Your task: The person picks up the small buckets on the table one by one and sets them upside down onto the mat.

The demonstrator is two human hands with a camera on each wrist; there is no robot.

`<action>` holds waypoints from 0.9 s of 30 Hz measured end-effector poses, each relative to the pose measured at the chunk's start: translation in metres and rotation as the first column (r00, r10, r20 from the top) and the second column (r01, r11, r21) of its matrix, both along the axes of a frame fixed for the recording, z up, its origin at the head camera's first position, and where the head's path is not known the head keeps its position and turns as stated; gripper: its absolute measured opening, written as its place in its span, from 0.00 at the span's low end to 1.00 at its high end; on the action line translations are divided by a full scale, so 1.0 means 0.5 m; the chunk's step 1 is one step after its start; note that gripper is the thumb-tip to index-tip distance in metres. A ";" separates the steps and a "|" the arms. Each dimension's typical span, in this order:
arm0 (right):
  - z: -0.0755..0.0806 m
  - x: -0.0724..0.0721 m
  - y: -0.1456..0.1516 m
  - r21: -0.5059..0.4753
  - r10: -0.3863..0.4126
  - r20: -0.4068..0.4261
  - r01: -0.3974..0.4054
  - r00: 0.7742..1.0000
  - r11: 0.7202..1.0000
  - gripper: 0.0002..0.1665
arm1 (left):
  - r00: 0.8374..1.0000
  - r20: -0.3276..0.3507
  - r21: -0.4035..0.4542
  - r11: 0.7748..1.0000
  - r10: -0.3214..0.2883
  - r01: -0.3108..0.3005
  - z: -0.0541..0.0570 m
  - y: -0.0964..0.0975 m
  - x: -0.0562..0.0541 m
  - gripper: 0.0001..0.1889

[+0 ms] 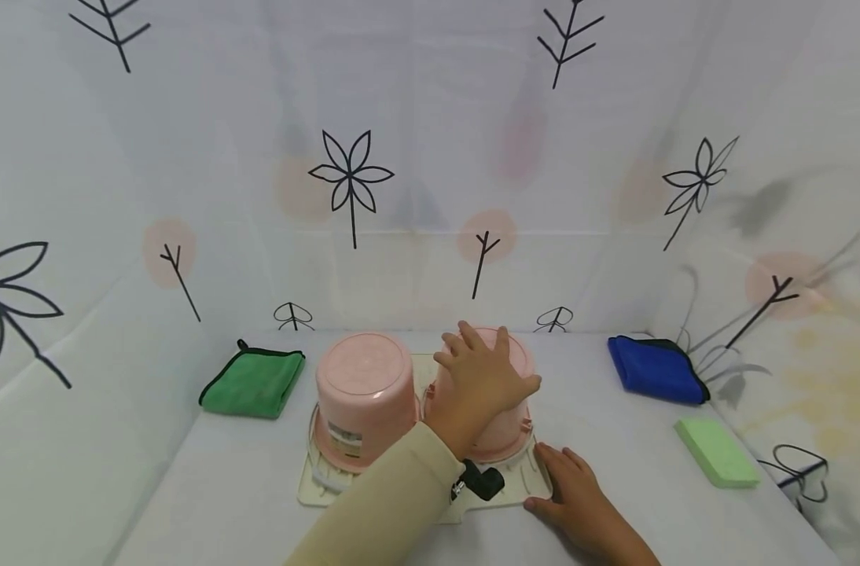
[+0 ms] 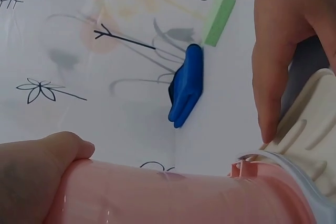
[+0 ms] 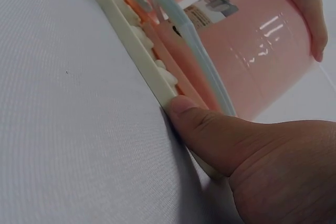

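Two pink plastic buckets stand upside down on a cream ribbed tray [image 1: 310,495]. On the right bucket's [image 1: 504,436] upturned base rests my left hand [image 1: 475,381], its fingers spread across it. The thumb laps over the base's edge in the left wrist view. My right hand [image 1: 578,499] grips the tray's near right corner, thumb on the front edge and fingers along the right side. The left bucket [image 1: 366,393] bears a label and stands untouched beside my left forearm. A pale grey handle [image 3: 197,40] lies by the right bucket's rim.
A folded green cloth [image 1: 253,381] lies on the table's left. At the right are a folded blue cloth [image 1: 656,369] and a light green sponge block [image 1: 716,452]. White patterned sheeting [image 1: 416,275] closes off the back and sides. A cream sleeve [image 1: 391,491] crosses the tray's front.
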State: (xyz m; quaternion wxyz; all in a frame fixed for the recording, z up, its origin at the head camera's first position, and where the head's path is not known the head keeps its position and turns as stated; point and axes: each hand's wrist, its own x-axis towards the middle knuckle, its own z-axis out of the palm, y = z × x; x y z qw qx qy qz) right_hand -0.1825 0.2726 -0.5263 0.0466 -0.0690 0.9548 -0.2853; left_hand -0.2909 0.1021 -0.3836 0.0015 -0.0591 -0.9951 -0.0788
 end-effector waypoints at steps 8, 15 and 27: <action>0.005 -0.009 -0.006 0.004 -0.005 0.009 0.005 1.000 1.000 0.59 | 1.000 -0.001 0.025 1.000 -0.008 0.008 0.002 -0.007 -0.008 0.54; -0.003 -0.016 -0.013 0.004 -0.010 0.030 0.010 1.000 1.000 0.60 | 0.998 -0.039 0.037 0.998 -0.048 0.049 -0.005 -0.022 -0.014 0.55; 0.000 -0.015 -0.013 -0.015 0.033 -0.003 -0.033 0.999 0.999 0.59 | 0.919 -0.366 0.202 0.952 -0.146 0.231 0.031 -0.126 0.018 0.48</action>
